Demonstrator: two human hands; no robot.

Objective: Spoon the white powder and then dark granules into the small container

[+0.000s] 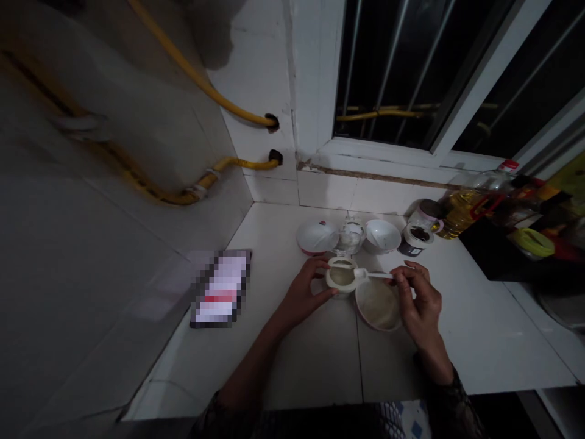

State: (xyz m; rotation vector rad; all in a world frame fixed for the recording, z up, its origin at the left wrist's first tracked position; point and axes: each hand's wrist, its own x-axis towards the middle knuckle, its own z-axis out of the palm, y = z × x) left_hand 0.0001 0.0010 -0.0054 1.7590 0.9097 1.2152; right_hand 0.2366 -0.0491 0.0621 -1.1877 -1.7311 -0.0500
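Observation:
My left hand point(307, 294) is wrapped around the side of a small seasoning jar point(342, 279) with a pale rim, its top open. Between the thumb and fingers of my right hand point(418, 300) is the handle of a small white spoon point(375, 275). The spoon's bowl is at the jar's right rim; I cannot tell what is in it. Just below the spoon stands a bowl point(380, 305) with a pale, cloudy content. Behind the jar are a white bowl point(317, 236), a clear glass jar point(351, 233) and another white bowl point(382, 235).
A phone with a blurred screen point(221, 288) lies on the left of the white tiled counter point(292, 378). At the right are a dark-labelled jar point(415, 240), a lidded cup point(426, 214), an oil bottle point(466, 207) and a black box point(484, 247). Yellow pipes point(183, 198) run along the wall.

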